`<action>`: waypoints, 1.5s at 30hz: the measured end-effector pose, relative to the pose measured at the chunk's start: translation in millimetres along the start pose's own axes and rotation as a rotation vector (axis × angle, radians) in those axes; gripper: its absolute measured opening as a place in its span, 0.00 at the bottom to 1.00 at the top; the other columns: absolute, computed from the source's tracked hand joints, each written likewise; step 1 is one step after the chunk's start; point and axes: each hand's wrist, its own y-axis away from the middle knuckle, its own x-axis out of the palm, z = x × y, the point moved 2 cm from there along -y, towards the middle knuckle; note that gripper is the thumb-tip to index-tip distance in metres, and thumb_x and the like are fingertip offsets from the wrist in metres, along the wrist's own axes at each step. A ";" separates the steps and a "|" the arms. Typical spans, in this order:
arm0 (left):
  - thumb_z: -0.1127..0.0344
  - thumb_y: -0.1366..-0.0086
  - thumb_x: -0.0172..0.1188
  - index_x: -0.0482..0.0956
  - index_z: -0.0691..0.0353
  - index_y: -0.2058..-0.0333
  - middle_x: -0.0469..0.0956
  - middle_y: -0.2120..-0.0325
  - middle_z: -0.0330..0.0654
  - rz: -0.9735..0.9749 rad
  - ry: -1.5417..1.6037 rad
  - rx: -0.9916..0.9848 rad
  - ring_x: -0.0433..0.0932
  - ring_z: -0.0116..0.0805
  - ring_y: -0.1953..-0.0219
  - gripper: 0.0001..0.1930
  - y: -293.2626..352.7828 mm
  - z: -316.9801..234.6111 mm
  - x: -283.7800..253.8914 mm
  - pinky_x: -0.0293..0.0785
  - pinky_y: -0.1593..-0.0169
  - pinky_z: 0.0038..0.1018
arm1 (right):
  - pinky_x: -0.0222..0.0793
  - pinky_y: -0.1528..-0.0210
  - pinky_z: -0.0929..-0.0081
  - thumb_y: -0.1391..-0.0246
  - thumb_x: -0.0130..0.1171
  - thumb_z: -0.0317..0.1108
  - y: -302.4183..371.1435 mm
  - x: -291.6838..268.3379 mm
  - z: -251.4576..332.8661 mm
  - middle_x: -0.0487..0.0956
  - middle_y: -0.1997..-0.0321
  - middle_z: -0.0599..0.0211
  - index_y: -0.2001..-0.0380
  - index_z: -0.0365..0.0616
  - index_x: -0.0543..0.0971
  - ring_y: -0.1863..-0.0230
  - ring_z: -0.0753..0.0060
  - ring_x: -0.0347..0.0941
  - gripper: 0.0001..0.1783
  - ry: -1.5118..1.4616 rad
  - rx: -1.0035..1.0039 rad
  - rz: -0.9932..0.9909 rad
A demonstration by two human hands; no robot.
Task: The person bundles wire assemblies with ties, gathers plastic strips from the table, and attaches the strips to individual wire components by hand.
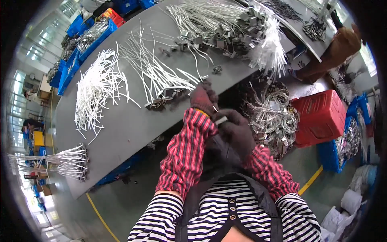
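My left hand [204, 98], in a dark glove, is closed at the table's near edge. A thin white wire [196, 64] runs from the tabletop to its fingers, and a small white end shows at the fingertips. My right hand [236, 131], also gloved, is closed just right of and nearer than the left. A short white sleeve [221, 120] sticks out between its thumb and fingers. Beyond the left hand lies a fan of white-sleeved wires [161, 78] with dark metal parts at their near ends. One small metal part [217, 69] rests by itself near the edge.
Loose white sleeves [98, 88] and a wire bundle [66, 161] lie on the grey table [133, 129]. Farther off are piled wires with metal blocks [225, 32] and clear sleeves [269, 52]. At right are tangled cables [274, 117], a red crate [320, 117] and another person's leg [334, 52].
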 end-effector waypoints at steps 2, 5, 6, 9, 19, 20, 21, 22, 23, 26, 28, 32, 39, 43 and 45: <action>0.61 0.34 0.54 0.75 0.60 0.64 0.67 0.83 0.34 0.052 0.092 0.098 0.62 0.29 0.87 0.09 -19.6 6.5 6.4 0.57 0.84 0.27 | 0.65 0.71 0.83 0.51 0.56 0.22 24.4 -9.7 -13.6 0.77 0.65 0.72 0.57 0.40 0.78 0.71 0.83 0.71 0.15 -0.044 -0.099 0.058; 0.56 0.33 0.52 0.77 0.58 0.68 0.68 0.84 0.39 -0.234 -0.307 0.077 0.67 0.35 0.85 0.12 -38.2 7.2 0.3 0.61 0.84 0.32 | 0.69 0.70 0.76 0.52 0.60 0.23 59.1 -50.5 -51.6 0.75 0.62 0.68 0.60 0.42 0.77 0.71 0.76 0.72 0.13 0.089 -0.036 -0.042; 0.57 0.33 0.53 0.77 0.58 0.69 0.70 0.84 0.40 -0.240 -0.252 0.185 0.69 0.36 0.85 0.12 -40.6 4.7 -1.2 0.63 0.83 0.32 | 0.71 0.69 0.73 0.52 0.61 0.23 74.1 -67.7 -67.7 0.75 0.61 0.67 0.62 0.42 0.77 0.70 0.72 0.73 0.12 0.038 -0.022 -0.009; 0.56 0.34 0.54 0.79 0.58 0.69 0.77 0.81 0.42 -0.160 -0.208 0.250 0.74 0.37 0.82 0.13 -42.9 3.2 -3.1 0.70 0.78 0.32 | 0.68 0.72 0.75 0.49 0.63 0.29 111.9 -143.7 -107.0 0.75 0.70 0.70 0.68 0.44 0.78 0.73 0.74 0.72 0.05 0.104 -0.166 -0.371; 0.54 0.33 0.61 0.80 0.56 0.60 0.84 0.65 0.43 0.147 0.049 0.405 0.84 0.45 0.63 0.12 -17.9 -48.0 -0.1 0.83 0.55 0.43 | 0.59 0.84 0.78 0.45 0.57 0.32 230.2 -311.7 -185.2 0.74 0.77 0.67 0.64 0.39 0.77 0.85 0.78 0.65 0.08 0.122 0.177 -0.694; 0.54 0.32 0.60 0.80 0.56 0.60 0.84 0.65 0.43 0.077 0.021 0.436 0.84 0.45 0.61 0.12 -15.2 -55.9 0.1 0.83 0.55 0.43 | 0.60 0.84 0.78 0.45 0.57 0.32 229.5 -314.0 -189.7 0.74 0.77 0.67 0.64 0.38 0.77 0.85 0.78 0.65 0.09 0.045 0.132 -0.668; 0.54 0.32 0.60 0.80 0.56 0.59 0.84 0.64 0.43 -0.020 -0.003 0.462 0.84 0.45 0.60 0.13 -12.8 -62.2 -0.5 0.83 0.55 0.43 | 0.60 0.84 0.78 0.45 0.57 0.32 228.5 -316.5 -193.9 0.74 0.77 0.67 0.64 0.38 0.77 0.85 0.78 0.65 0.09 0.059 0.133 -0.688; 0.53 0.31 0.59 0.79 0.56 0.58 0.83 0.63 0.44 -0.063 -0.011 0.463 0.84 0.45 0.60 0.14 -11.2 -67.0 -0.1 0.83 0.55 0.43 | 0.61 0.84 0.77 0.45 0.58 0.31 227.2 -318.6 -196.6 0.75 0.77 0.68 0.65 0.40 0.78 0.84 0.78 0.65 0.07 0.042 0.105 -0.707; 0.53 0.31 0.59 0.79 0.56 0.58 0.83 0.63 0.44 -0.058 -0.006 0.447 0.84 0.45 0.60 0.14 -10.4 -70.0 0.5 0.83 0.55 0.43 | 0.62 0.83 0.76 0.45 0.59 0.30 226.4 -320.0 -199.0 0.76 0.76 0.69 0.67 0.41 0.79 0.84 0.78 0.66 0.05 0.003 0.083 -0.713; 0.53 0.30 0.57 0.78 0.57 0.56 0.83 0.63 0.45 -0.092 -0.005 0.452 0.84 0.47 0.61 0.14 -10.5 -74.2 -1.3 0.83 0.55 0.44 | 0.61 0.84 0.78 0.44 0.55 0.30 227.2 -318.9 -203.5 0.74 0.77 0.67 0.63 0.39 0.77 0.85 0.78 0.65 0.08 0.068 0.135 -0.666; 0.54 0.29 0.55 0.78 0.58 0.56 0.83 0.63 0.45 -0.094 -0.018 0.492 0.84 0.47 0.61 0.14 -9.3 -71.4 -4.5 0.83 0.56 0.44 | 0.61 0.84 0.78 0.44 0.55 0.30 226.6 -312.1 -203.3 0.73 0.77 0.68 0.64 0.39 0.77 0.85 0.78 0.65 0.08 0.073 0.128 -0.691; 0.53 0.28 0.54 0.77 0.60 0.58 0.83 0.64 0.45 0.042 -0.128 0.404 0.83 0.45 0.63 0.15 3.9 -44.7 -6.4 0.82 0.57 0.41 | 0.63 0.81 0.76 0.45 0.57 0.30 186.4 -272.5 -192.2 0.77 0.72 0.69 0.64 0.40 0.79 0.82 0.78 0.67 0.08 0.085 0.250 -0.691; 0.61 0.28 0.55 0.78 0.65 0.64 0.82 0.70 0.46 0.221 -0.214 0.376 0.83 0.40 0.68 0.12 45.4 12.8 -1.9 0.83 0.61 0.36 | 0.71 0.46 0.73 0.43 0.53 0.24 -7.9 -122.1 -89.3 0.78 0.48 0.60 0.34 0.38 0.64 0.50 0.69 0.75 0.31 0.273 -0.274 -0.159; 0.63 0.30 0.56 0.81 0.66 0.67 0.83 0.71 0.44 0.264 -0.283 0.538 0.82 0.36 0.68 0.12 51.8 -7.4 -6.0 0.80 0.60 0.32 | 0.77 0.57 0.70 0.41 0.54 0.24 -67.0 -31.2 -23.4 0.79 0.54 0.59 0.31 0.42 0.58 0.61 0.67 0.78 0.35 0.290 -0.428 0.000; 0.61 0.30 0.57 0.84 0.65 0.66 0.84 0.70 0.43 0.126 -0.376 0.443 0.82 0.33 0.69 0.13 52.0 -20.4 -9.3 0.79 0.61 0.31 | 0.77 0.62 0.68 0.41 0.55 0.23 -79.9 0.8 -2.7 0.79 0.57 0.58 0.31 0.44 0.58 0.63 0.68 0.78 0.36 0.316 -0.381 0.041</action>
